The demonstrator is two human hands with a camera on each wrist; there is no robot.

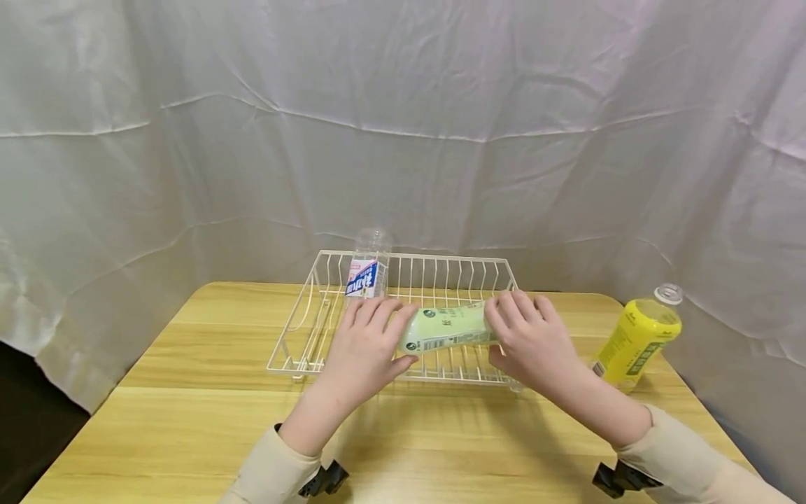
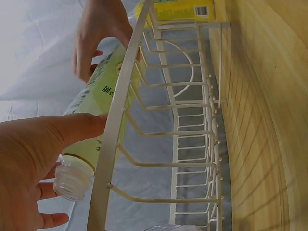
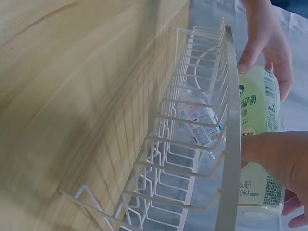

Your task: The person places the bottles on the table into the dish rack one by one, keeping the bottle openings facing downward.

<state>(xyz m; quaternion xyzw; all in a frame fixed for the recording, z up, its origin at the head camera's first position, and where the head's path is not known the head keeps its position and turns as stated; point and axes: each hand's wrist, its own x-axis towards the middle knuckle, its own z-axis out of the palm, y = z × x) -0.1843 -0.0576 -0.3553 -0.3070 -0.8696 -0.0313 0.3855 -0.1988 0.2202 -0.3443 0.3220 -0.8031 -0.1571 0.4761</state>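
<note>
A pale green drink bottle (image 1: 450,327) lies on its side, held above the front of a white wire dish rack (image 1: 441,257). My left hand (image 1: 368,339) grips its neck end; in the left wrist view the thumb presses the label near the clear threaded mouth (image 2: 72,180), which shows no cap. The right hand (image 1: 532,339) holds the base end, its thumb across the label in the right wrist view. A clear bottle (image 1: 365,276) with a blue, white and pink label stands in the rack's back left, its lower part behind my left hand.
On the table's right side a yellow-labelled bottle (image 1: 636,343) stands uncapped, beyond my right forearm. The rack rests on a wooden table (image 1: 189,413). Behind and around hangs a grey-white curtain (image 1: 403,140).
</note>
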